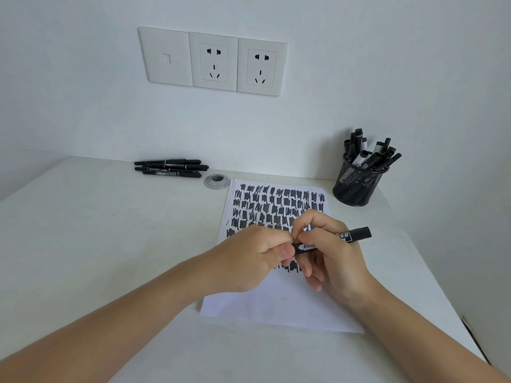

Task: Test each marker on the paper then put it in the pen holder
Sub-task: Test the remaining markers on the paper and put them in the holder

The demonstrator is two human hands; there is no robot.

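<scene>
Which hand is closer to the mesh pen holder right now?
Right. The right hand grips the marker in front of the mesh pen holder, slightly to its left; the left hand pinches the marker's other end, farther left.

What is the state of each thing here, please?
Black marker with white label: held over the paper by both hands.
Left hand: grips its left end.
Right hand: grips its barrel.
White paper sheet: flat, upper part covered with black scribbles.
Black mesh pen holder: upright, holding many markers.
Four black markers near the wall: lying side by side.
White wall sockets: nothing plugged in.
</scene>
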